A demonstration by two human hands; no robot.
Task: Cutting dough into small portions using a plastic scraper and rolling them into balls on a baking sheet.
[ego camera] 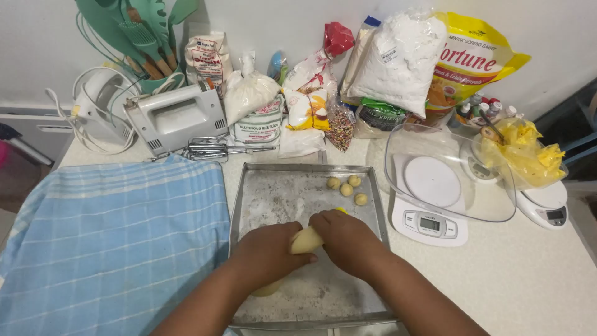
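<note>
Over the floured baking tray's (249,186) near edge, our left hand (268,254) and right hand (346,239) close around soft, light yellow dough (305,241), pinching its middle.

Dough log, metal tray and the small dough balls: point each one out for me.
Dough log (306,240), head view, pale middle between the hands.
Metal tray (283,193), head view, bare floured floor.
Small dough balls (346,189), head view, middle ball.

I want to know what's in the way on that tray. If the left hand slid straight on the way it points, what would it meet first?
The left hand points up and right, into the yellow dough it already grips. Beyond that lies the right hand, also on the dough. Depth past them is unclear.
</note>
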